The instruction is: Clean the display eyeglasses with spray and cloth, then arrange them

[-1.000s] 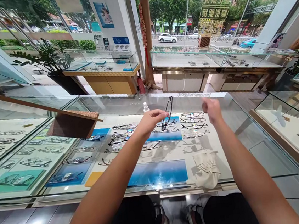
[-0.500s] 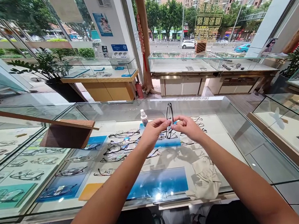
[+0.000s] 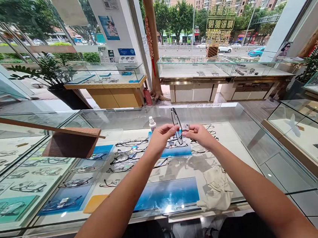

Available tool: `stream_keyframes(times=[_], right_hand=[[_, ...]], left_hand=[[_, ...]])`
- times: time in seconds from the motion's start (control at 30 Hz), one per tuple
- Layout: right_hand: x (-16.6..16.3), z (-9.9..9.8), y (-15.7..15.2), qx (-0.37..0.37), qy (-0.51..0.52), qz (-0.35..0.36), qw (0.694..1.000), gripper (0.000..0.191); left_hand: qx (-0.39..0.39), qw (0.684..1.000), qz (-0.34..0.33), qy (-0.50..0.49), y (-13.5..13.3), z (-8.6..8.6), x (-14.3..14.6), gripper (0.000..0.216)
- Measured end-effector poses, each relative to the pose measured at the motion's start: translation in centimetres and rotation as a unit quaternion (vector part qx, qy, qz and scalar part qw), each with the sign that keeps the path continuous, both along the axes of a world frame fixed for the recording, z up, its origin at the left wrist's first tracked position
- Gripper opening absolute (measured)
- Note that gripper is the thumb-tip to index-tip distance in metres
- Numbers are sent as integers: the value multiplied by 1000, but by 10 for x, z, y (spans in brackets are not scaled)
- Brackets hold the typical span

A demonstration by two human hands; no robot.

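Note:
A pair of dark-rimmed eyeglasses (image 3: 177, 121) is raised on end above the glass counter, seen nearly edge-on. My left hand (image 3: 162, 135) pinches it near the middle. Just right of the rim, my right hand (image 3: 199, 134) has its thumb and fingers closed on a small pale label (image 3: 186, 126). Whether the label is fixed to the eyeglasses cannot be made out. Behind my left hand stands a white bottle (image 3: 152, 123). Beneath my hands, several other eyeglasses (image 3: 126, 158) lie in rows. A crumpled beige cloth (image 3: 216, 188) rests at the counter's near right.
A brown ribbed stand (image 3: 70, 143) occupies the counter's left part. Near the front lie a yellow-orange pad (image 3: 95, 204) and a blue panel (image 3: 167, 194). Another glass case (image 3: 308, 133) flanks the right side. More display cases (image 3: 193, 68) line the windows.
The eyeglasses have turned and shifted slightly left with my left hand. The label now shows between the rim and my right fingers, which have stayed almost in place.

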State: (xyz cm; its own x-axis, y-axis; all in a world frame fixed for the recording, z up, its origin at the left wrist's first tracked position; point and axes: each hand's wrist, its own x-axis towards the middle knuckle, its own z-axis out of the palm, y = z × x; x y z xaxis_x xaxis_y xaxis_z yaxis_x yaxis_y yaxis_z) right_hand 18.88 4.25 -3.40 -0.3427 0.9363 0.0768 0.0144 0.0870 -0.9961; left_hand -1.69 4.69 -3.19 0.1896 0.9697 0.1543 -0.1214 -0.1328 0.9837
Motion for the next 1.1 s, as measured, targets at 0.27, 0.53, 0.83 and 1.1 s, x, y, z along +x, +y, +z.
stream_keyframes(times=[0.27, 0.53, 0.83, 1.1], right_hand=[[-2, 2, -1, 14, 25, -15, 999, 39], [12, 8, 1, 112, -24, -153, 982, 27], [32, 20, -5, 278, -159, -345, 882, 22], [28, 18, -8, 330, -126, -379, 855, 20]], left_hand=[[21, 999, -7, 25, -1, 2, 0, 39], [59, 997, 31, 47, 4, 6, -6, 44], [87, 990, -21, 111, 6, 4, -10, 42], [61, 993, -22, 102, 3, 6, -9, 43]])
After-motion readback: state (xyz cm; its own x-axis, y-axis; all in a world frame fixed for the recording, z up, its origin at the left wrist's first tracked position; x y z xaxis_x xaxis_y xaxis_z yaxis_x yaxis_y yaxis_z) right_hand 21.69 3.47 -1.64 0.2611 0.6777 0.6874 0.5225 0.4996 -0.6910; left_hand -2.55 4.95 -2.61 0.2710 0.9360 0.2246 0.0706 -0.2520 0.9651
